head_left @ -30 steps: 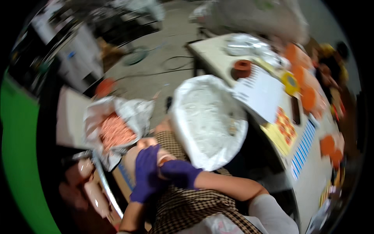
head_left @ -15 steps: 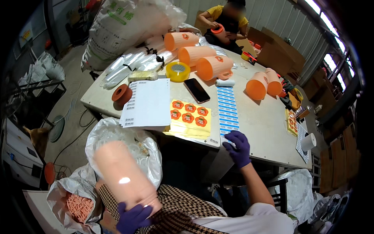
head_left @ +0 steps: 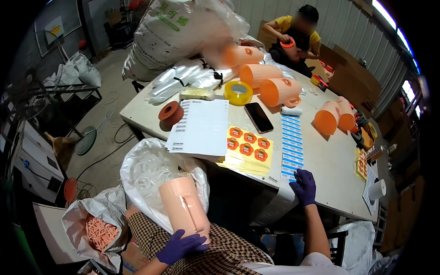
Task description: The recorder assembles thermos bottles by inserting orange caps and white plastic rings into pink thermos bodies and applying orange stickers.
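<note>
A peach-coloured plastic jug (head_left: 183, 204) with a handle leans across my lap. My left hand (head_left: 182, 246), in a purple glove, lies over its lower end with the fingers wrapped around it. At the table's front edge, my purple-gloved right hand (head_left: 304, 189) has its fingers bent together at the near end of a strip of blue and white labels (head_left: 292, 142). The fingertips are partly hidden. To the left of that strip lie sheets of red flower-shaped stickers (head_left: 250, 149). Beneath the jug's far end, an open white sack (head_left: 133, 160) holds clear plastic rings.
The table (head_left: 321, 183) bears white paper sheets (head_left: 201, 126), a phone (head_left: 259, 118), yellow tape (head_left: 238, 93), a brown roll (head_left: 171, 113) and several peach jugs (head_left: 277, 91). Another sack (head_left: 75, 220) at lower left holds peach pieces. Across the table a person (head_left: 298, 39) handles another jug.
The jug has turned, so its handle now faces up, and stands more upright on my lap. My left hand now lies flatter across its lower end. The whole view has shifted.
</note>
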A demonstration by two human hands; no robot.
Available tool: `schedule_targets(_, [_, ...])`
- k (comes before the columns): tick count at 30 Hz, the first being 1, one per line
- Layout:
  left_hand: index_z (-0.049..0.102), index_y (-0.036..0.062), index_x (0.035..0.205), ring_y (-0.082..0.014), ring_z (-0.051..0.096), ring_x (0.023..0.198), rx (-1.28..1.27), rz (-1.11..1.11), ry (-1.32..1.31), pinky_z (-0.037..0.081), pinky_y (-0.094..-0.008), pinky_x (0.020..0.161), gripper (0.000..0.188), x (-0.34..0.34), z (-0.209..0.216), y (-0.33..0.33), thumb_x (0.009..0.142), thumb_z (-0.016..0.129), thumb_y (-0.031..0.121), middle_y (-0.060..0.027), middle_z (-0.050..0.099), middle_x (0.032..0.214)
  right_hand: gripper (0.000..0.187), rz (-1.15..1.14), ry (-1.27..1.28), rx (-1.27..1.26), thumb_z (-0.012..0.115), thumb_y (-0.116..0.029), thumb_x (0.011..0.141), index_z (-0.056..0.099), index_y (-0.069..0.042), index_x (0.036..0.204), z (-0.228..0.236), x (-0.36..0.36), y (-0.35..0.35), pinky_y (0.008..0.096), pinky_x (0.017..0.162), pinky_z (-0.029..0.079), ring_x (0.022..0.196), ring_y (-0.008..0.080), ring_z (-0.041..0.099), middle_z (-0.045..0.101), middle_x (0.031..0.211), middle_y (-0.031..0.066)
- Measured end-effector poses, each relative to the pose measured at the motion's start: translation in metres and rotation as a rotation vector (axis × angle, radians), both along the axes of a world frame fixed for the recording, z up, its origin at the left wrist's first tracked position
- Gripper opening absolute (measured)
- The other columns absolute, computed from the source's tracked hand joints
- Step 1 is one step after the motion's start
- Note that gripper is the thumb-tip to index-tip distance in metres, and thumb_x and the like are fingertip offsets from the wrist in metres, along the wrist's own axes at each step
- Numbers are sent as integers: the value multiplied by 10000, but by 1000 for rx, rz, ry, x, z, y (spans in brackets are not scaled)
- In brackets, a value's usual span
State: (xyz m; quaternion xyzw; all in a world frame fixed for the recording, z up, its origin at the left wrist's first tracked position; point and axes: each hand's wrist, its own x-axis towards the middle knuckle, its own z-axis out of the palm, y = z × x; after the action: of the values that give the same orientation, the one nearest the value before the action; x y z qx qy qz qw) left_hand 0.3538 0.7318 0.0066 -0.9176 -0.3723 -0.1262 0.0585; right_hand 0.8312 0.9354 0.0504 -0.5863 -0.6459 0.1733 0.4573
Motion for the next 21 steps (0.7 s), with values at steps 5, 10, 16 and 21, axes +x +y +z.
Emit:
schedule_targets(5, [560,424,1319,-79,465,1309,106,89,-111,434,-371,956,455,0,-6,-8,925,560,197,133,505,1443,147,-38,-297,36,819,-130,721,751,-86,843,0,-7,15,362,752,530,868,254,647,662,901,83])
schedule_targets(10, [548,402,1330,-85,475,1305,87,48,-89,360,-430,1089,450,-1,-2,-7,920,588,222,126,538,1392,181,-28,-295,-53,814,-123,695,748,-92,861,1,-1,18,387,816,519,910,269,637,664,919,82])
schedule_targets(16, [529,376,1370,-88,472,1322,129,35,-96,320,-454,1133,472,-4,-3,-6,941,554,181,120,531,1405,223,55,-289,22,847,-141,670,761,-113,874,-13,8,16,373,845,522,984,255,615,665,968,69])
schedule_targets(21, [592,382,1305,-120,556,1179,111,29,-116,401,-451,989,471,-1,12,-5,896,582,150,126,623,1301,148,23,-318,102,842,-140,690,734,-120,790,-16,6,19,378,785,510,896,256,623,678,876,62])
